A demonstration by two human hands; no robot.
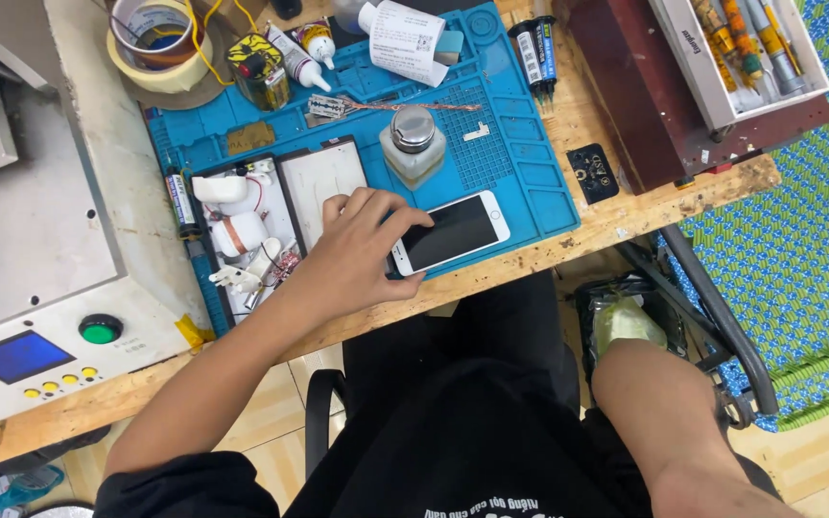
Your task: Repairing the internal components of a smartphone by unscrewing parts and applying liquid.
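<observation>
The left hand [357,251] rests on the near end of a white smartphone [450,232], its grip pinching that end between fingers on top and thumb along the near edge. The phone lies flat on a blue work mat [530,153] on the wooden tabletop [616,216]. Just behind it stands a glass dispenser bottle [414,144]. The right hand is out of view; only its forearm [669,422] shows, apparently hanging below the tabletop.

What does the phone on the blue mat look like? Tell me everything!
The phone is a flat slab with a white frame and a dark, blank glass screen, a round button at its right end. It lies face up, tilted a little, on the blue mat's front edge. The left hand rests on its left end, fingers curled over it. A clear bottle stands just behind it.
</observation>
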